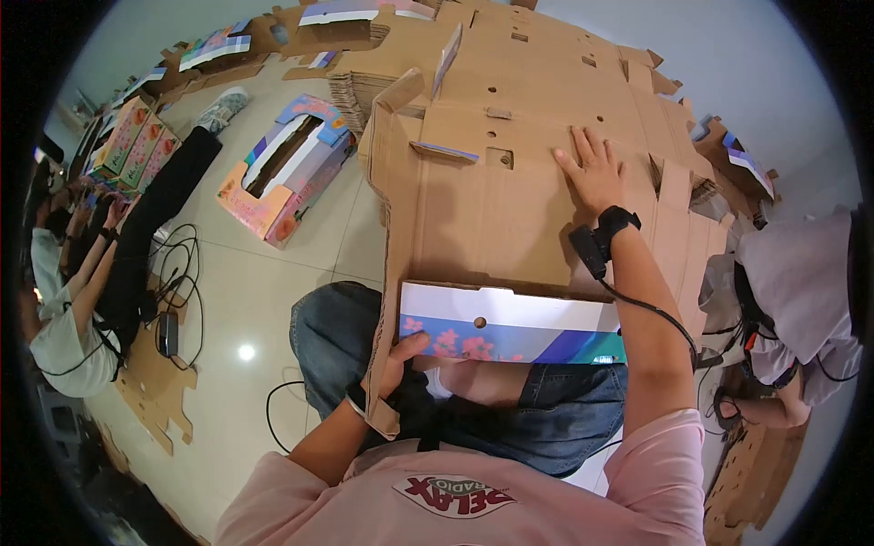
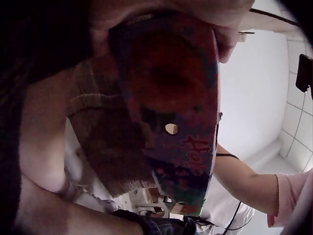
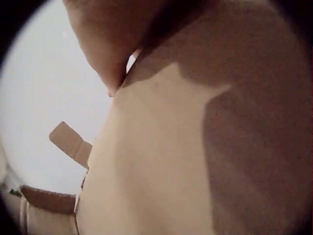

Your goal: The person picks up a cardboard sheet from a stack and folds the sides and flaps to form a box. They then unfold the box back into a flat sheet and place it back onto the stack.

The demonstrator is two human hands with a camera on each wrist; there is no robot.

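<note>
A partly folded cardboard box (image 1: 546, 209) lies over the person's lap, brown inner side up, its left side wall raised. Its near panel (image 1: 546, 320), printed white, blue and purple with pink flowers, stands up along the front edge. The left hand (image 1: 401, 359) grips the near left corner, thumb over the printed panel. In the left wrist view, the panel's printed outer face (image 2: 166, 83) shows a round hole, with the fingers at its top. The right hand (image 1: 596, 173) lies flat on the brown cardboard with fingers spread. In the right wrist view, its thumb side (image 3: 110, 44) touches the board.
A finished printed carton (image 1: 289, 173) with a long top opening stands on the tiled floor at left. Stacked flat cardboard (image 1: 360, 96) lies beyond the box. Another person (image 1: 82, 300) sits at left near black cables (image 1: 187, 291); a further person (image 1: 801, 282) is at right.
</note>
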